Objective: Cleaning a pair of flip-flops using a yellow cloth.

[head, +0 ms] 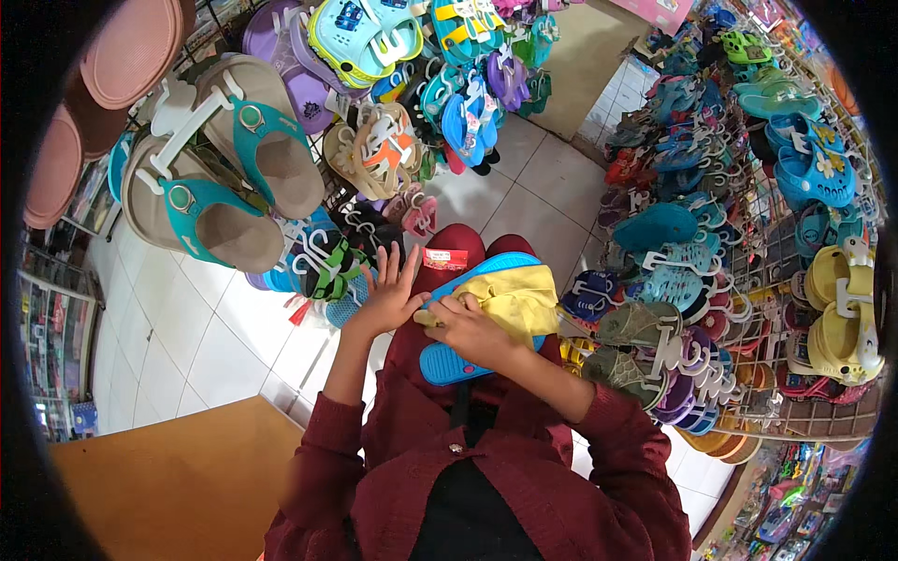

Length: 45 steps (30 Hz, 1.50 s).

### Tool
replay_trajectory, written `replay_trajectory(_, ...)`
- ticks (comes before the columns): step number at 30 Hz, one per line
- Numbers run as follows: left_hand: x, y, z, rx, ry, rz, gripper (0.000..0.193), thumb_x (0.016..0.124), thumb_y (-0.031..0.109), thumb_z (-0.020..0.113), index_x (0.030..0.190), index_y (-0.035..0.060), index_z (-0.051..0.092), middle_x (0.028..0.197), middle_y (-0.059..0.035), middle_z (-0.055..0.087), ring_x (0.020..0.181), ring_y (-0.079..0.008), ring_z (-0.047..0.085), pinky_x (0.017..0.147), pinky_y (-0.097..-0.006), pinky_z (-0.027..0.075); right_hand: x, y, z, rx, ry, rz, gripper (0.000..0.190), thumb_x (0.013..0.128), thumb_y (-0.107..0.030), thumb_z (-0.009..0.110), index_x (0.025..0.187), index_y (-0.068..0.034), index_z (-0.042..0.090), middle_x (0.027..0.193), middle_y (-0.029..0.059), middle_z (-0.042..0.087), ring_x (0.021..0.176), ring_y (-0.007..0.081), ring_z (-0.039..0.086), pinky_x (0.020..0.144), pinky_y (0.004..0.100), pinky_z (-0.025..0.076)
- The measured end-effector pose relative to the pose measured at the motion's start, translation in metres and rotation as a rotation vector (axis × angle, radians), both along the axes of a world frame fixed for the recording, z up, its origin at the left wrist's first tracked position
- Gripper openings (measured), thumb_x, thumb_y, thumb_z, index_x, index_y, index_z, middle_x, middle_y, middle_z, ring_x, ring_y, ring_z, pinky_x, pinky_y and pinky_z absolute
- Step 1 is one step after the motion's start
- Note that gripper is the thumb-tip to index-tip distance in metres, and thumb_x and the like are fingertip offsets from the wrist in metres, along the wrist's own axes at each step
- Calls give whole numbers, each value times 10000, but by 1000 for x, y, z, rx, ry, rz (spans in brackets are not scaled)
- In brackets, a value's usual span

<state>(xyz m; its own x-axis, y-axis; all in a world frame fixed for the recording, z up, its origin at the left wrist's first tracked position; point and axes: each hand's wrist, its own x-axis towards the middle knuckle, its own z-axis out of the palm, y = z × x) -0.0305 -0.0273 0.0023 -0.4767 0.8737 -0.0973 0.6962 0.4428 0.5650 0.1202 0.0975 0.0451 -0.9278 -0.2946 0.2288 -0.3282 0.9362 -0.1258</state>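
Note:
A pair of blue sandals (449,363) rests on my lap, partly hidden under a yellow cloth (515,291). My right hand (471,329) grips a bunched part of that cloth over the sandals. Just to the left, my left hand (389,294) is raised with its fingers spread and holds nothing. Its thumb points toward the bunched cloth; whether the two touch I cannot tell. A red and white tag (445,259) bearing print lies over my left knee, beside the upper sandal.
Large grey and teal sandals (231,168) hang close on the left. Crowded wire racks (761,329) of footwear on white hangers stand at the right. A brown wooden panel (182,477) fills the lower left. White floor tiles (203,329) show between the displays.

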Motion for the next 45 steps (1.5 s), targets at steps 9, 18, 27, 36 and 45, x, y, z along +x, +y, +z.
replay_trajectory(9,-2,1,8,-41,-11,12,834,848,489,499,1450,176,15,1452,-300,-33,1334,-475,-98,960,-687,-72,5,23,26,-262,-285,-17,265,753,-114,542,1003,-99,629,1031,67,506,1002,209,476,841,349,350)
replay_trajectory(18,-5,-1,3,-68,-67,15,847,844,496,505,1449,181,5,1461,-278,-54,1335,-464,-119,943,-689,-109,-2,3,-12,-248,-22,-3,215,753,-125,541,939,-79,639,1033,70,503,986,207,481,829,335,349)
replay_trajectory(27,-4,1,7,-93,-70,54,881,831,532,502,1448,177,-17,1477,-240,-56,1348,-427,-124,982,-665,-64,14,38,18,-60,-226,84,182,733,-138,526,864,-78,638,994,75,495,1001,220,464,863,350,353)
replay_trajectory(36,-2,1,2,-55,-142,63,881,831,532,501,1449,176,-16,1477,-244,-40,1348,-432,-116,975,-671,-63,7,21,15,-260,-104,44,227,702,-118,562,910,-111,654,980,52,523,991,209,495,852,338,368)
replay_trajectory(45,-3,-1,2,-22,-108,51,865,843,510,502,1449,167,-11,1468,-266,-27,1345,-455,-82,944,-690,-103,19,33,7,-127,-81,-143,206,702,-145,560,883,-105,649,908,44,515,925,190,491,785,325,363)
